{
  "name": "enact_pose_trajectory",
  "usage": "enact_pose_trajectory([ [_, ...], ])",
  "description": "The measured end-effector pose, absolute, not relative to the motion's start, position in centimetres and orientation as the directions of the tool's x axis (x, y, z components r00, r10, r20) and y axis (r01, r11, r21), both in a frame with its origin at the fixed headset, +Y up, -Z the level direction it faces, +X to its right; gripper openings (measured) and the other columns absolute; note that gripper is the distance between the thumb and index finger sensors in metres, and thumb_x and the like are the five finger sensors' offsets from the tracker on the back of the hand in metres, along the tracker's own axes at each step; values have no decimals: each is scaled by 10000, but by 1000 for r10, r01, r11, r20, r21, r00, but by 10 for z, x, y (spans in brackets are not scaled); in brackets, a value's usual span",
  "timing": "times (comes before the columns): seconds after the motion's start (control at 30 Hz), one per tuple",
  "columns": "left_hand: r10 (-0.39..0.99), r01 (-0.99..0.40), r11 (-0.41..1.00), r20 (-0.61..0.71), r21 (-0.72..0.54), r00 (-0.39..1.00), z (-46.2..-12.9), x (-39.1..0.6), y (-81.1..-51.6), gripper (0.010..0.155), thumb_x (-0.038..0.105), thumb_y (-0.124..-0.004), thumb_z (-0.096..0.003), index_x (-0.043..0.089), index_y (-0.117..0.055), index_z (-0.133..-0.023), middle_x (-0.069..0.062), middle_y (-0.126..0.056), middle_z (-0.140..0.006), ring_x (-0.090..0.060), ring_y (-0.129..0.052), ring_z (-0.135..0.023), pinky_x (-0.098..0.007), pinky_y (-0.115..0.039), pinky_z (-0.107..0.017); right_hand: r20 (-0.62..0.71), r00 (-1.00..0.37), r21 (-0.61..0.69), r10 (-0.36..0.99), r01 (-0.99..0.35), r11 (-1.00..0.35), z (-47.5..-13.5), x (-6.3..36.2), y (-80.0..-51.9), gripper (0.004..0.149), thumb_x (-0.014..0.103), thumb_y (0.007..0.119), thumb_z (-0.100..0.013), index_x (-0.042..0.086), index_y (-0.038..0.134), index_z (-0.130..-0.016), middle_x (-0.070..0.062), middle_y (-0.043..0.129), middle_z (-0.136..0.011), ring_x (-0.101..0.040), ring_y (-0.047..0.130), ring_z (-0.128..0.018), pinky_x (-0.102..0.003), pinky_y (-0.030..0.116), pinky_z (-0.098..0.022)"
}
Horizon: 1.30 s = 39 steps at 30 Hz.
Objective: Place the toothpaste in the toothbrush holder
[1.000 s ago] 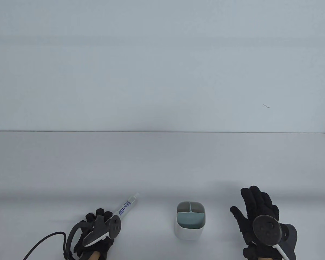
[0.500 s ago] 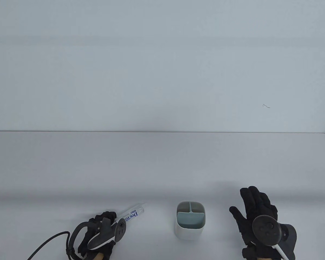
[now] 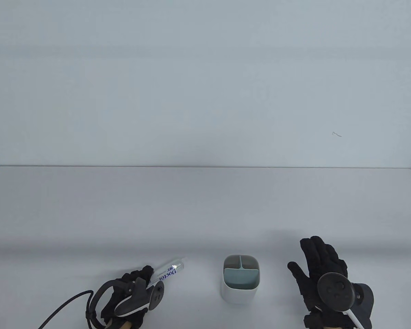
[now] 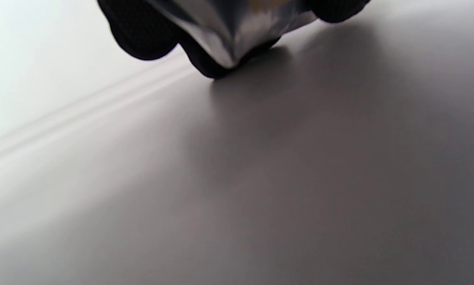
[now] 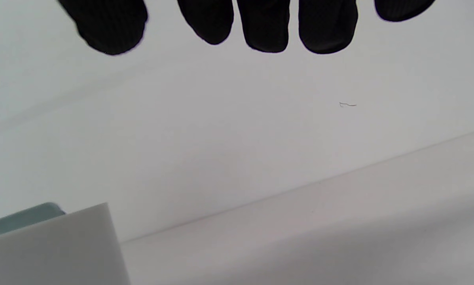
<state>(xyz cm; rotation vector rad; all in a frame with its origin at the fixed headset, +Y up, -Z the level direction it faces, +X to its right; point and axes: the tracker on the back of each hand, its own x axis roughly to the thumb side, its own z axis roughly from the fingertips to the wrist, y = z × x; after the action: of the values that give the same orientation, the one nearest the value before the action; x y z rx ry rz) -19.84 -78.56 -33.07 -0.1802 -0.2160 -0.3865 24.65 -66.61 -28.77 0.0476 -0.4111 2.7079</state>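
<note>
You are working in a bare recording setup, a lab-like staging space rather than a home: a plain white tabletop (image 3: 205,205) meets a blank pale wall (image 3: 205,85), and a black cable (image 3: 65,305) trails across the tabletop.

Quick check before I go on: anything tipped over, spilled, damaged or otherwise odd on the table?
Nothing stands out. The toothbrush holder stands upright, its compartments showing nothing inside. The left hand holds the toothpaste at a slant, apart from the holder. The right hand is spread open beside it. No spills or damage visible.

The toothbrush holder (image 3: 240,278) stands between toothpaste (image 3: 167,271) (left) and right hand (image 3: 323,274).
</note>
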Motion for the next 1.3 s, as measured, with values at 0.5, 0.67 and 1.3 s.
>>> enact_pose_trajectory([
  [0.5,-71,31,991,320,129,945,-310,-170,-711,566,399,-579,-607,185,-343,-1075,-114,-626,-1074,-366,-789,-807,-511,-738,-637,286,-810,-171,512,-569,-804,-274,207,-657,666,549,647,-593,212,470,-1140,-137,538,-1209,-515,618,-1053,-711,449,-684],
  [0.67,-13,-60,985,409,164,912,-293,-150,-694,566,399,-588,-605,187,-356,-1075,-110,-633,-1074,-366,-794,-804,-512,-741,-633,343,-769,-96,540,-601,-794,-268,189,-656,657,540,648,-596,202,487,-1136,-140,563,-1199,-511,640,-1040,-711,455,-681],
  [1.3,-147,-151,897,603,415,784,-237,-98,-670,559,399,-592,-602,195,-364,-1070,-116,-652,-1068,-360,-824,-792,-494,-766,-622,468,-591,77,657,-714,-696,-256,148,-662,683,527,663,-610,116,478,-1123,-134,602,-1176,-481,669,-1033,-705,452,-685],
])
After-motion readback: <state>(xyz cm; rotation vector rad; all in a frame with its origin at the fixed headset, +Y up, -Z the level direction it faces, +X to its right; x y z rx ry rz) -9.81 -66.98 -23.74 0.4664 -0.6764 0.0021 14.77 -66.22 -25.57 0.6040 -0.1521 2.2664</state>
